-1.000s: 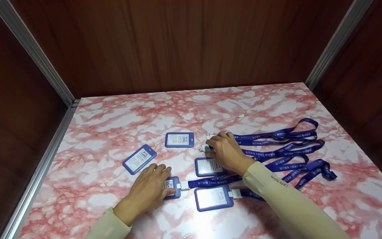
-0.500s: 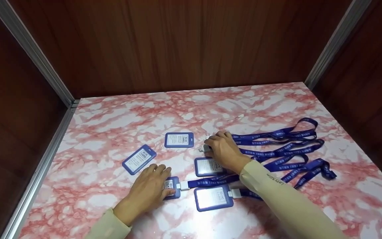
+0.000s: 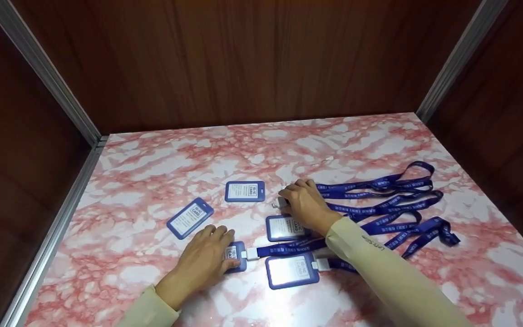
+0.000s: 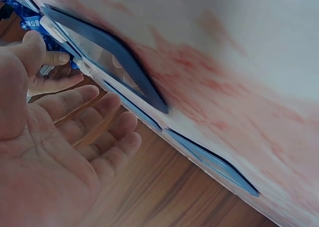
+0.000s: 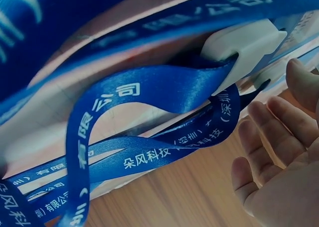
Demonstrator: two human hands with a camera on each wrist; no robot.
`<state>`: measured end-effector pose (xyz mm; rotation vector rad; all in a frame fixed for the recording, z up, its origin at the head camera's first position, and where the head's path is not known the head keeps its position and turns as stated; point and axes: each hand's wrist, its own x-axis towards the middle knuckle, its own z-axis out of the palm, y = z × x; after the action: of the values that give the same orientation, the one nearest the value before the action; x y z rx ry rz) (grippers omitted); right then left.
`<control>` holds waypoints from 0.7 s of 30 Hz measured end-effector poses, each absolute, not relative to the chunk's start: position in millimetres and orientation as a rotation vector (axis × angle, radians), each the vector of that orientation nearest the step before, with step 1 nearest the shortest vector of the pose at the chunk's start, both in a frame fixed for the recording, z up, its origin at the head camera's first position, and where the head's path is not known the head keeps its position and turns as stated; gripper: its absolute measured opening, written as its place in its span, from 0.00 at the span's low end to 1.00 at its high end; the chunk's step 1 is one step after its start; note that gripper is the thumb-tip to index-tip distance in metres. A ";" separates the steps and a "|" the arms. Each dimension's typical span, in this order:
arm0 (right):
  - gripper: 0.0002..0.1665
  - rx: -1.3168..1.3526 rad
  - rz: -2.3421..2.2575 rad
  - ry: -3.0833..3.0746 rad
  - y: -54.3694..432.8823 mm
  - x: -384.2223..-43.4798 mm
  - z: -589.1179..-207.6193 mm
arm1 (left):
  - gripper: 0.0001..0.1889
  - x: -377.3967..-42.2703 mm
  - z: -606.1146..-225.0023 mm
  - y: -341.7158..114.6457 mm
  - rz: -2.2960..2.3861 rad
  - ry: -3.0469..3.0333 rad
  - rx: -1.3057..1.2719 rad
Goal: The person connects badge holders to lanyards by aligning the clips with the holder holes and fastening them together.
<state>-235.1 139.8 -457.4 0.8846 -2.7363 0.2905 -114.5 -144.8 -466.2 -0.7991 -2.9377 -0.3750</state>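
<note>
In the head view my left hand (image 3: pixel 204 252) lies over a blue badge holder (image 3: pixel 242 261), covering much of it; a white clip (image 3: pixel 252 253) joins that holder to a blue lanyard (image 3: pixel 284 249). The left wrist view shows the fingers (image 4: pixel 82 120) loosely bent, with nothing between them. My right hand (image 3: pixel 309 206) rests over the ends of two blue lanyards, its fingertips at a white clip (image 3: pixel 281 203). Seen from the right wrist, its thumb and fingers (image 5: pixel 254 142) are relaxed and apart. Under its wrist side lies another badge holder (image 3: pixel 282 228), partly covered.
Two loose badge holders, one slanted (image 3: pixel 184 227) and one level (image 3: pixel 232 191), lie left of the right hand. Another holder (image 3: pixel 284 272) with its lanyard is nearest the front. Lanyard loops (image 3: pixel 393 181) spread rightward over the marbled table (image 3: pixel 152 159). Wooden panels (image 3: pixel 243 63) enclose it.
My right hand and forearm have shifted very slightly left. The left hand and the badge holders stay where they were.
</note>
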 end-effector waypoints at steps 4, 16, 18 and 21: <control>0.17 0.894 0.306 -2.740 138.5 -235.9 -458.0 | 0.37 -114.5 -466.3 -144.8 -0.367 -2.944 -0.800; 0.08 0.893 0.259 -2.734 135.3 -237.4 -464.0 | 0.37 -113.8 -465.0 -144.6 -0.364 -2.954 -0.795; 0.07 0.897 0.270 -2.727 134.9 -237.7 -464.6 | 0.37 -113.6 -464.7 -144.5 -0.363 -2.952 -0.798; 0.08 0.900 0.295 -2.717 135.1 -237.9 -465.5 | 0.37 -113.5 -464.6 -144.4 -0.364 -2.948 -0.802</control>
<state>-237.9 135.1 -465.5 0.8997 -2.7173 0.2947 -113.5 -144.4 -464.6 -0.8016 -2.9477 -0.3638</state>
